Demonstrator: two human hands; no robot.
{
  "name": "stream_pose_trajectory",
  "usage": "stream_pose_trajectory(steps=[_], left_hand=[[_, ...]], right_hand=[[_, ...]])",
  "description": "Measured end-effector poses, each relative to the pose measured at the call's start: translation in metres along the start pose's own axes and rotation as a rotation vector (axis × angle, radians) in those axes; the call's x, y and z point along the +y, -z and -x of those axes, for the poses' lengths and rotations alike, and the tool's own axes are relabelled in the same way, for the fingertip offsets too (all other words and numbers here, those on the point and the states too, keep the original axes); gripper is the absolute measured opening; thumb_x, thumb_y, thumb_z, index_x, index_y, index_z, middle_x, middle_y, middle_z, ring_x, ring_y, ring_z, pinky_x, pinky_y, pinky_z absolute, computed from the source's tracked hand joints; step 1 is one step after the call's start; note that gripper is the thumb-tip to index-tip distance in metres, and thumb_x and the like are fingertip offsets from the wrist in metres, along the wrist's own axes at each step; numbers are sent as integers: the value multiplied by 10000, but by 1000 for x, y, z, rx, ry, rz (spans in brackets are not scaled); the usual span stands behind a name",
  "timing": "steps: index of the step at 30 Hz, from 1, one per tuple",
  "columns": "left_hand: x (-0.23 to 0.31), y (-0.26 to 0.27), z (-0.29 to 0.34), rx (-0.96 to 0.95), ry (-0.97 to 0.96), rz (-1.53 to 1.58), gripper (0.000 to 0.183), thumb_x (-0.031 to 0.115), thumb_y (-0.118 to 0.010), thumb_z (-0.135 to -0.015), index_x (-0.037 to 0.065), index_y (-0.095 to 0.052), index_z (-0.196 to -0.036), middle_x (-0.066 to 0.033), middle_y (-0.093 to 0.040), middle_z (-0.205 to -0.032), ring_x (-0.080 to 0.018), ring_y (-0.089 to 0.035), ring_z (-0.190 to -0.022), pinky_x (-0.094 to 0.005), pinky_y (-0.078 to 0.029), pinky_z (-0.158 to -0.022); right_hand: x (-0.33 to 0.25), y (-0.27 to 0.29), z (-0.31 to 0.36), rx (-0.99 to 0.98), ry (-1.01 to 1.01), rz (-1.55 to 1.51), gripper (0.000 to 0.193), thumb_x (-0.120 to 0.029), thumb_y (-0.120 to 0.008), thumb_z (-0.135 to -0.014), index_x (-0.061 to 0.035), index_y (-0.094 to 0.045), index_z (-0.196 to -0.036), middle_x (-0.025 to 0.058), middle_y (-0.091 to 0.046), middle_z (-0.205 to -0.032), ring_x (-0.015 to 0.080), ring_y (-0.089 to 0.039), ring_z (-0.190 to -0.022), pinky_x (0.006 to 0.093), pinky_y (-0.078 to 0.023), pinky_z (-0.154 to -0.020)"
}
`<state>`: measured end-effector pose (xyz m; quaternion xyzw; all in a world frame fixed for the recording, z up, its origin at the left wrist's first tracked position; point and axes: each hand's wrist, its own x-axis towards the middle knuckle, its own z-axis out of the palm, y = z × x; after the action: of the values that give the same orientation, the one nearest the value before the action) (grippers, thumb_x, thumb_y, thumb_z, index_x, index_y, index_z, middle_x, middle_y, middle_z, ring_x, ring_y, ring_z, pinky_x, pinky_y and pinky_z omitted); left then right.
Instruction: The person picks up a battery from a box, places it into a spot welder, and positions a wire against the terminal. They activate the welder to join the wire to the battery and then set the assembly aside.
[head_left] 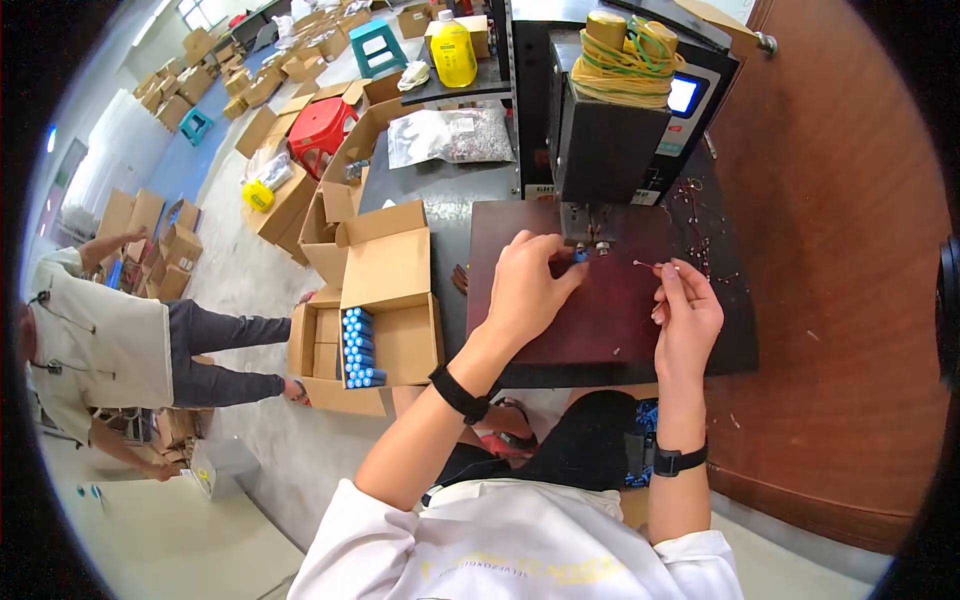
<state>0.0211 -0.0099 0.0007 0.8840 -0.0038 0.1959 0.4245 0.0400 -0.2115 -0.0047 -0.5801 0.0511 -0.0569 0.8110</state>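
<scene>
My left hand (528, 280) is closed on a small blue cylindrical battery cell (581, 256), just under the metal tips (601, 246) of a black bench machine (608, 150). Fingers hide most of that cell. To the right, my right hand (688, 305) pinches a thin lead (645, 264) with a small pale tip, which points left toward the machine's tips and stays apart from them. Below both hands lies a dark red work mat (570, 335).
Left of the mat, an open cardboard box (410, 345) holds several blue cells (356, 345). Leads with small ends (700, 235) lie scattered right of the machine. A bag of small parts (455, 135) and a yellow bottle (454, 52) stand behind. Another person (110, 330) is at far left.
</scene>
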Motion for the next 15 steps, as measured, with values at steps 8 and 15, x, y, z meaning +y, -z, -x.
stream_pose_trajectory(steps=[8,15], left_hand=[[4,-1,-2,30,2,-28,209,181,-797,-767,8,-734,-864,-155,-674,-813,-318,-621,-837,-420,-502,-751],[3,-3,-2,40,5,-53,217,202,-802,-765,15,-727,-849,-145,-662,-812,-322,-616,-831,-427,-496,-750]], right_hand=[[3,-5,6,76,118,41,207,-72,-676,-968,47,-641,-1134,97,-715,-999,45,-566,-673,170,-411,-494],[3,-3,6,74,146,73,198,-61,-676,-966,38,-644,-1134,100,-717,-1009,45,-566,-673,175,-410,-488]])
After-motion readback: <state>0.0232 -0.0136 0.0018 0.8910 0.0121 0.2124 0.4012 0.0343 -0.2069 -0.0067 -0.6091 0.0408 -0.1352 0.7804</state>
